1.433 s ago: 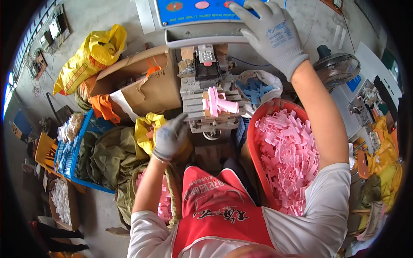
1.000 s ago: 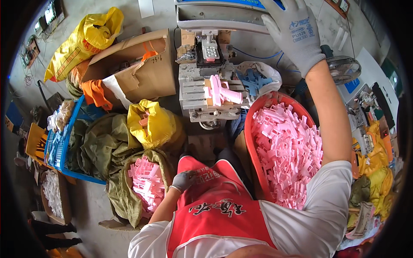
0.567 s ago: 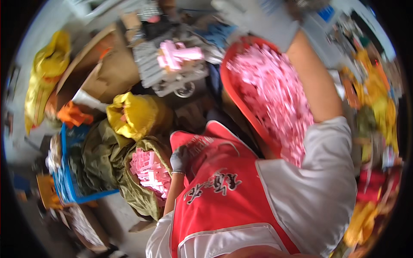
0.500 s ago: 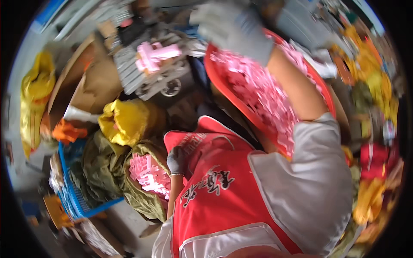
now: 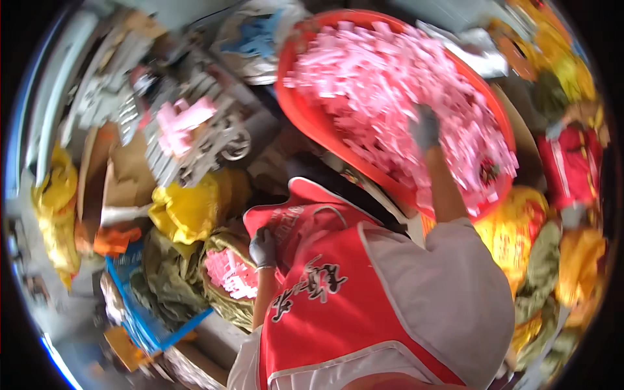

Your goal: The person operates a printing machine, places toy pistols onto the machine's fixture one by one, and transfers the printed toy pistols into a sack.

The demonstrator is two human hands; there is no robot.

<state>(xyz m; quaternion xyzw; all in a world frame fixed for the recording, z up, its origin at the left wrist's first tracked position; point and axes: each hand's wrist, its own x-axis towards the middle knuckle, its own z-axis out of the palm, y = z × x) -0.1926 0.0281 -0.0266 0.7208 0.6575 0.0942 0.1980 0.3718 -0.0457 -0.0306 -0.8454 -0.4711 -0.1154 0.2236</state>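
Note:
My right hand (image 5: 426,128), in a grey glove, reaches down into a large red tub (image 5: 302,117) and touches the heap of small pink plastic pieces (image 5: 370,84) there. Its fingertips are blurred against the heap, and nothing can be made out in them. My left hand (image 5: 262,248), also gloved in grey, stays low at the edge of my red apron (image 5: 338,312); its fingers are partly hidden there. Beside it gapes an olive sack (image 5: 234,309) with more pink pieces (image 5: 231,273) inside.
Left of the tub stands a grey metal machine (image 5: 214,140) with a pink cross-shaped piece (image 5: 182,123) on top. Nearby are a yellow sack (image 5: 188,211), a cardboard box (image 5: 130,172) and a blue crate (image 5: 133,305). Yellow and red bags (image 5: 513,224) crowd the right side.
My right hand has come down from above the tub's far left rim into the pink pieces. My left hand stays by the apron. The view has shifted, showing more of the tub.

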